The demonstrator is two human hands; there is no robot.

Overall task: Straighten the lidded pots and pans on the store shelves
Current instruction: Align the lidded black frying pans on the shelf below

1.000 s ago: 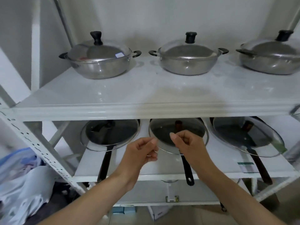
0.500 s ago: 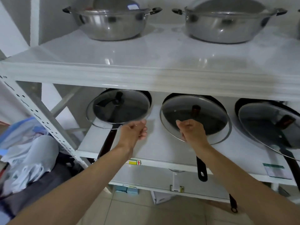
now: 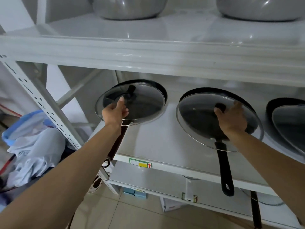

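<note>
Both hands up on the middle shelf [image 3: 165, 142]: left hand [image 3: 114, 113] spread loose over the left pan's lid [image 3: 145, 104], right hand [image 3: 232, 117] closing around the next lid's knob [image 3: 220, 106], near the front edge.

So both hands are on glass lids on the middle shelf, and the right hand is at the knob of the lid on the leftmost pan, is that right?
Not quite. In the head view the right hand is at the knob of the middle pan's lid; the left hand is on the leftmost pan's lid. Both lids are glass, on the middle shelf.
</note>
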